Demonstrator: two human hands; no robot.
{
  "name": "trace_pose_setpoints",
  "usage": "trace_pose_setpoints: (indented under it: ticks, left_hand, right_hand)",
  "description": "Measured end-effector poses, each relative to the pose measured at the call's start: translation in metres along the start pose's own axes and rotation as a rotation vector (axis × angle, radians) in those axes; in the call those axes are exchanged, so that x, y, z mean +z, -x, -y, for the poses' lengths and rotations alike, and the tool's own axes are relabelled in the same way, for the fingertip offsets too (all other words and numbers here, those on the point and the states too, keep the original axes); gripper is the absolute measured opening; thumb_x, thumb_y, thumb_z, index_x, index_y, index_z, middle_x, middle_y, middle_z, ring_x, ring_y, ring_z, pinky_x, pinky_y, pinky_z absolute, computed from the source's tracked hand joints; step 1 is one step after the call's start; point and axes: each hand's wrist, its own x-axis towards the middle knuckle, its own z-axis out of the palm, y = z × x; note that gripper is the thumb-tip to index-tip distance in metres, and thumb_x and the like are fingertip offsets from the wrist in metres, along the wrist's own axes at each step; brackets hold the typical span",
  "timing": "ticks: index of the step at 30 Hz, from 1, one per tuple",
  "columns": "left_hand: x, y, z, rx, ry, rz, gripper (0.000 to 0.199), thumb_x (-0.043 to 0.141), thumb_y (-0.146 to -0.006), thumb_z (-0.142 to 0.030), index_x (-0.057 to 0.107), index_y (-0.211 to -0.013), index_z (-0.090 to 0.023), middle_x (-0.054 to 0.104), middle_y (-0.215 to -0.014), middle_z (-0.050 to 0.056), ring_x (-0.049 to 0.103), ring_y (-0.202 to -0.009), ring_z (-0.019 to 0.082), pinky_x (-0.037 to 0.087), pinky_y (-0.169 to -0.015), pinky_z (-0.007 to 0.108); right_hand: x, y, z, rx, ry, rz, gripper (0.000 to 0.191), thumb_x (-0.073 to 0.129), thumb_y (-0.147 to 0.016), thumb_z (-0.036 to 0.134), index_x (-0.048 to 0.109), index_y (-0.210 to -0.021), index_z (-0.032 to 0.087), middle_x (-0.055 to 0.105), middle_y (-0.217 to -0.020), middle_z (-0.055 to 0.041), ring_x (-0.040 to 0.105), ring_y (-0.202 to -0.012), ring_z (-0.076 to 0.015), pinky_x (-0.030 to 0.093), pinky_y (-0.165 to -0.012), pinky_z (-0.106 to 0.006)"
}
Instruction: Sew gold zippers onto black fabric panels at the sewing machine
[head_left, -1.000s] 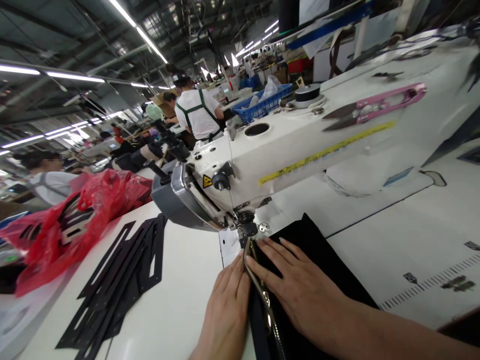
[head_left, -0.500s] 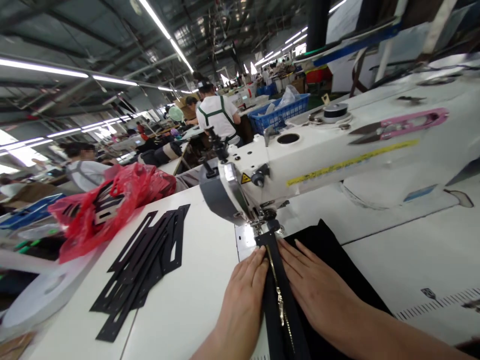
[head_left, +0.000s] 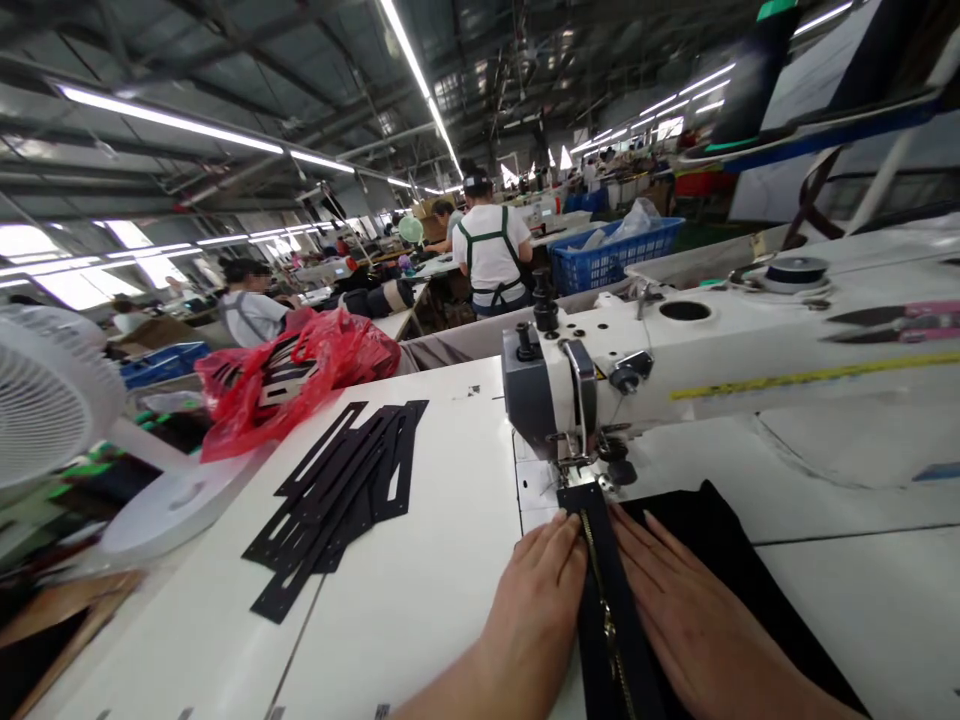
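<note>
My left hand (head_left: 536, 600) lies with fingers outstretched on the left edge of a black strip (head_left: 579, 498) with a gold-toothed zipper (head_left: 604, 612) down its middle. On the strip's other side, my right hand (head_left: 686, 605) rests flat, its fingers pointing toward the sewing machine (head_left: 551, 395). Black fabric (head_left: 720, 535) spreads out beneath and beyond that hand. The strip's far end sits just in front of the presser foot area, and I cannot tell whether it is under the foot.
Several black slotted pieces (head_left: 337, 500) lie in an overlapping pile on the white table (head_left: 420, 620) at left. Behind them is a red plastic bag (head_left: 345, 350), near a white fan (head_left: 52, 390). Pink-handled snips (head_left: 919, 322) rest on the machine arm. Co-workers sit and stand beyond.
The view has swung left, so the machine, hands and pile sit farther right, and the fan has come into sight. Both hands stay flat along the zipper strip.
</note>
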Motion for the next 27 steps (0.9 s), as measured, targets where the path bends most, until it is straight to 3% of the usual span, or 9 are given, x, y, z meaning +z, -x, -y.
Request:
trace_pose_setpoints:
  ticks: [4, 11, 17, 27]
  left_hand:
    - [0.002, -0.008, 0.004, 0.009, -0.032, -0.032, 0.026, 0.035, -0.093, -0.01, 0.057, -0.106, -0.007, 0.059, -0.116, 0.018, 0.056, -0.109, 0.025, 0.051, -0.09, 0.041]
    - [0.006, -0.026, 0.016, -0.079, -0.068, 0.034, 0.027, 0.04, -0.089, -0.007, 0.054, -0.111, -0.01, 0.058, -0.113, 0.014, 0.056, -0.106, 0.022, 0.042, -0.097, 0.043]
    - [0.011, -0.024, 0.018, -0.062, -0.087, 0.067, 0.029, 0.039, -0.09, -0.009, 0.052, -0.115, -0.011, 0.058, -0.116, 0.012, 0.051, -0.112, 0.022, 0.037, -0.101, 0.04]
    - [0.009, -0.023, 0.014, -0.05, -0.115, 0.039, 0.03, 0.035, -0.09, -0.009, 0.054, -0.113, -0.007, 0.058, -0.116, 0.013, 0.05, -0.113, 0.024, 0.032, -0.103, 0.04]
  right_hand:
    - [0.006, -0.002, -0.007, 0.0, 0.006, 0.0, 0.057, 0.036, -0.084, 0.013, 0.03, -0.14, 0.007, 0.047, -0.132, -0.0154, 0.044, -0.123, -0.0242, 0.046, -0.093, -0.043]
    - [0.019, -0.013, -0.025, -0.005, -0.04, 0.033, 0.055, 0.038, -0.082, 0.008, 0.036, -0.136, 0.007, 0.048, -0.131, -0.0168, 0.046, -0.12, -0.0242, 0.045, -0.095, -0.044]
    - [0.011, -0.021, -0.028, -0.036, -0.088, 0.009, 0.06, 0.037, -0.081, 0.008, 0.027, -0.14, 0.005, 0.051, -0.128, -0.0181, 0.05, -0.117, -0.0242, 0.048, -0.091, -0.042]
    - [0.008, -0.022, -0.028, -0.035, -0.121, 0.061, 0.058, 0.036, -0.081, 0.009, 0.029, -0.138, 0.003, 0.05, -0.127, -0.0197, 0.045, -0.121, -0.0239, 0.046, -0.094, -0.042]
